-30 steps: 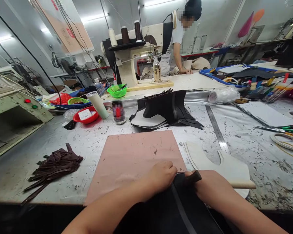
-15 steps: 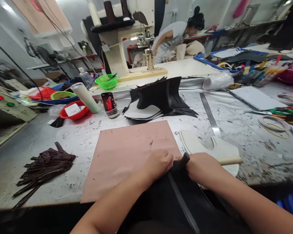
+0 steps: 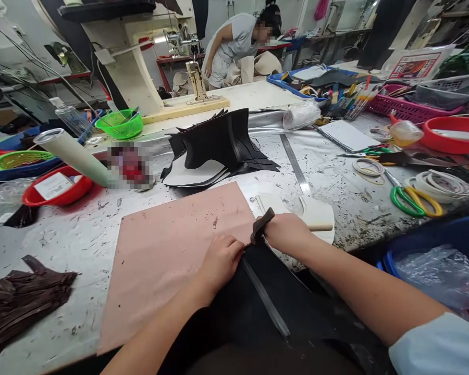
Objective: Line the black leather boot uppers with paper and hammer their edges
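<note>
A black flat piece (image 3: 273, 281) with a grey stripe hangs over the near table edge towards my body. My left hand (image 3: 222, 260) is closed on its upper edge, fingers bent. Just to the right, my right hand (image 3: 285, 232) grips a dark brown strip (image 3: 262, 225), which curls up out of the fist at that same edge. Under the left hand's side lies a pink sheet (image 3: 172, 245). Partly behind my right hand are white curved pieces (image 3: 320, 209) and a pale rod (image 3: 321, 227).
A pile of brown strips (image 3: 27, 297) lies left. Beyond the sheet stand stacked black pieces (image 3: 214, 140) and a steel ruler (image 3: 295, 164). Scissors (image 3: 412, 200) and tape rolls (image 3: 369, 166) are right. A sewing machine (image 3: 140, 67) and a person (image 3: 230, 44) are behind.
The view has swung to the right. The brown strip now stands out longer and more curled from my right hand, and my hands are slightly further apart.
</note>
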`<state>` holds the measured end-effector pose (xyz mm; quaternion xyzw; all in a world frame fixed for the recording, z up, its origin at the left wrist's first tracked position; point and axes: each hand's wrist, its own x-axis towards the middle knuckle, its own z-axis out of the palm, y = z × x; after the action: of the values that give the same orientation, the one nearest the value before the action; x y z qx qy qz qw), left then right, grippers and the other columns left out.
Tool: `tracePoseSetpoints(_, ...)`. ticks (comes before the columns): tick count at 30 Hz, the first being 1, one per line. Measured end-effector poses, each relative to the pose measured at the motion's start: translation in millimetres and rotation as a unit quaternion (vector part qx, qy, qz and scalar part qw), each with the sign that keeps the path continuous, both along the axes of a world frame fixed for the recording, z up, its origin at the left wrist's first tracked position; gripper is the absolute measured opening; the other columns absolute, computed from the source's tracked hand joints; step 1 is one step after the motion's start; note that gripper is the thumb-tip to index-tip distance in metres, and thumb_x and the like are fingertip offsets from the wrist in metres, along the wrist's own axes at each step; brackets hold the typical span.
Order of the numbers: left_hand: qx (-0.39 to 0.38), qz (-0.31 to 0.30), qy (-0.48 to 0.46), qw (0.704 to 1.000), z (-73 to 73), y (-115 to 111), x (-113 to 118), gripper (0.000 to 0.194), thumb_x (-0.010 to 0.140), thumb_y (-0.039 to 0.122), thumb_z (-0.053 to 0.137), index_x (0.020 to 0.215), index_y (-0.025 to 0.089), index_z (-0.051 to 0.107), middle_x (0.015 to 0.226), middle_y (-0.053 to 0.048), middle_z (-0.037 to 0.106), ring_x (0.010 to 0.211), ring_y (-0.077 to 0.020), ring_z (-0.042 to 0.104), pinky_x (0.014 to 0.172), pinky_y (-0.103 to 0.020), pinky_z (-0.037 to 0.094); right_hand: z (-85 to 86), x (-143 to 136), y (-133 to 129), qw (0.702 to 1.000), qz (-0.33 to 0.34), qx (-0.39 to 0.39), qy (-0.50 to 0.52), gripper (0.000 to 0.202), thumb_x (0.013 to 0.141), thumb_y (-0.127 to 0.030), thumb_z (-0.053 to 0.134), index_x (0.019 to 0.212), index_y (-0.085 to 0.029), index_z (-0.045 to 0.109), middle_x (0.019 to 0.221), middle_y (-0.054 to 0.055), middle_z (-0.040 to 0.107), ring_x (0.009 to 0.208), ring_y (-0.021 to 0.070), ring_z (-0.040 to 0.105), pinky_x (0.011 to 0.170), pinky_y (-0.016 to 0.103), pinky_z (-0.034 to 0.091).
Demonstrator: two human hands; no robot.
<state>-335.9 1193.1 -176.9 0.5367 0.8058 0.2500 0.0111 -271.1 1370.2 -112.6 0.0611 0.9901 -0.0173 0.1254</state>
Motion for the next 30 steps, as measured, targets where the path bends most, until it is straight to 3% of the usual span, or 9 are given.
tracePoseSetpoints(2,0.015,-0.018,0.064,0.998,-2.1,-1.2,1.3,0.018,0.085,0.011,0.043,0.079,0.016,0.059,0.074,-0.004,0.059,0.069,-0.0165,0.051,0.063,-0.028,0.041,1.9,-3.7,0.7,1.000,0.007,-0.001,-0.005,0.021,0.072,-0.011,0.044,0.072,-0.016,0.065,0.072,0.009,0.066,0.064,0.0215,0.061,0.048,0.026,0.028)
tracePoseSetpoints(7,0.014,-0.056,0.153,0.987,-3.2,-2.5,4.1,0.027,0.087,0.008,0.033,0.077,0.014,0.058,0.071,-0.005,0.057,0.066,-0.0160,0.049,0.061,-0.027,0.041,0.0,-3.0,-1.4,0.997,-0.021,0.010,0.071,0.029,0.079,-0.014,0.038,0.097,-0.016,0.060,0.075,0.007,0.066,0.062,0.0201,0.059,0.048,0.026,0.027)
tracePoseSetpoints(10,0.004,-0.075,0.182,0.980,-1.2,-2.5,5.6,0.026,0.086,0.005,0.033,0.078,0.013,0.057,0.070,-0.005,0.055,0.066,-0.0159,0.048,0.061,-0.027,0.041,-5.6,-2.5,-4.2,0.999,-0.008,-0.020,0.038,0.023,0.078,-0.015,0.041,0.086,-0.017,0.062,0.077,0.007,0.067,0.066,0.0200,0.060,0.048,0.026,0.027)
tracePoseSetpoints(12,-0.007,-0.077,0.182,0.980,0.0,-2.5,5.8,0.026,0.086,0.005,0.034,0.077,0.013,0.057,0.070,-0.005,0.054,0.065,-0.0159,0.047,0.060,-0.027,0.041,-6.9,-2.3,-5.2,0.999,-0.013,-0.021,0.023,0.020,0.076,-0.013,0.043,0.080,-0.017,0.062,0.074,0.006,0.066,0.065,0.0199,0.060,0.048,0.026,0.027)
tracePoseSetpoints(16,-0.013,-0.073,0.173,0.982,1.7,-2.4,3.9,0.029,0.087,0.007,0.031,0.077,0.015,0.056,0.069,-0.004,0.053,0.065,-0.0157,0.047,0.061,-0.027,0.041,-8.8,-0.4,-9.6,0.998,-0.003,-0.011,0.067,0.023,0.078,-0.014,0.040,0.089,-0.018,0.060,0.076,0.005,0.066,0.066,0.0199,0.061,0.048,0.026,0.027)
tracePoseSetpoints(21,-0.003,-0.044,0.112,0.993,1.3,-1.6,0.6,0.028,0.086,0.008,0.032,0.073,0.016,0.055,0.070,-0.003,0.053,0.065,-0.0145,0.047,0.059,-0.025,0.041,-11.5,0.9,-8.0,0.999,0.007,-0.028,0.018,0.023,0.076,-0.014,0.042,0.089,-0.017,0.061,0.074,0.006,0.066,0.067,0.0210,0.062,0.049,0.026,0.028)
tracePoseSetpoints(25,-0.009,-0.036,0.069,0.997,0.1,-1.1,-1.1,0.024,0.087,0.012,0.033,0.077,0.016,0.055,0.076,-0.005,0.055,0.070,-0.0158,0.049,0.063,-0.027,0.042,3.9,10.8,11.1,0.996,-0.076,0.005,0.049,0.029,0.081,-0.016,0.037,0.102,-0.017,0.057,0.077,0.007,0.066,0.069,0.0212,0.061,0.051,0.026,0.029)
tracePoseSetpoints(27,-0.035,-0.040,0.062,0.997,3.7,0.2,-2.4,0.022,0.085,0.012,0.035,0.077,0.017,0.055,0.076,-0.005,0.055,0.072,-0.0165,0.049,0.065,-0.028,0.042,10.3,19.7,17.3,0.992,-0.113,0.014,0.062,0.029,0.083,-0.018,0.035,0.106,-0.017,0.054,0.078,0.007,0.066,0.070,0.0210,0.061,0.051,0.026,0.030)
tracePoseSetpoints(30,-0.126,-0.050,0.081,0.987,17.8,7.6,-4.2,0.016,0.081,0.011,0.041,0.074,0.017,0.054,0.075,-0.004,0.055,0.071,-0.0177,0.051,0.064,-0.028,0.042,8.5,32.2,14.6,0.997,-0.079,0.010,0.000,0.025,0.080,-0.016,0.040,0.098,-0.017,0.058,0.076,0.007,0.066,0.068,0.0211,0.060,0.049,0.026,0.027)
